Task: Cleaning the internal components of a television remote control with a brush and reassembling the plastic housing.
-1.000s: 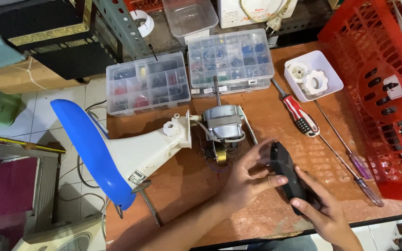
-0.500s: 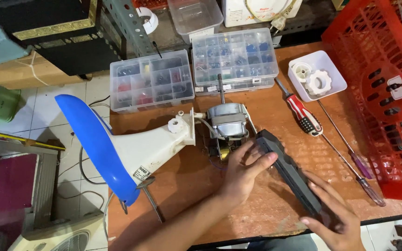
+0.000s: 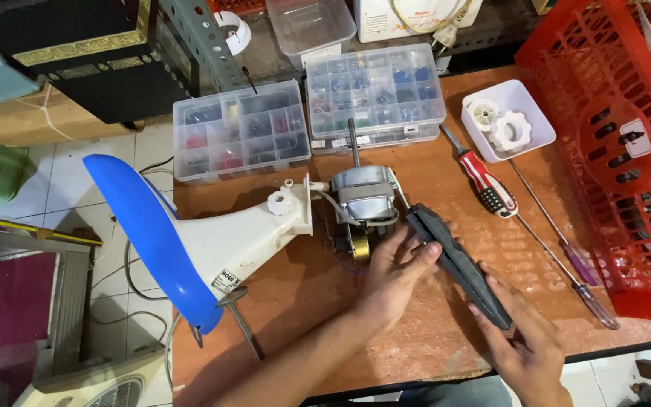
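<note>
We are looking down at one brown worktop [image 3: 303,301]. At its right edge one red plastic basket [image 3: 604,151] is standing. At the left, one fan stand is lying on its side, with a blue base [image 3: 152,234] and a white neck [image 3: 250,237] that is running right to one grey motor [image 3: 363,197], its shaft pointing far. Along the far edge two clear compartment boxes are sitting side by side: the left box [image 3: 239,139] holding red and dark parts, the right box [image 3: 374,94] holding mostly blue and dark ones. Farther right, one white square tray [image 3: 533,124] is carrying two white knobs [image 3: 499,124].

Just right of the motor, we are holding one long dark cover piece [image 3: 457,264], lying slantwise from the motor toward the near right. Our left hand [image 3: 393,279] is pressing its fingers against the piece's far end, and our right hand [image 3: 525,347] is clasping the near end; both grips are closed on it.

Between the piece and the basket three screwdrivers are lying: one with a red and black handle [image 3: 487,183], and two thin ones with purplish handles [image 3: 578,264] [image 3: 597,305].
</note>
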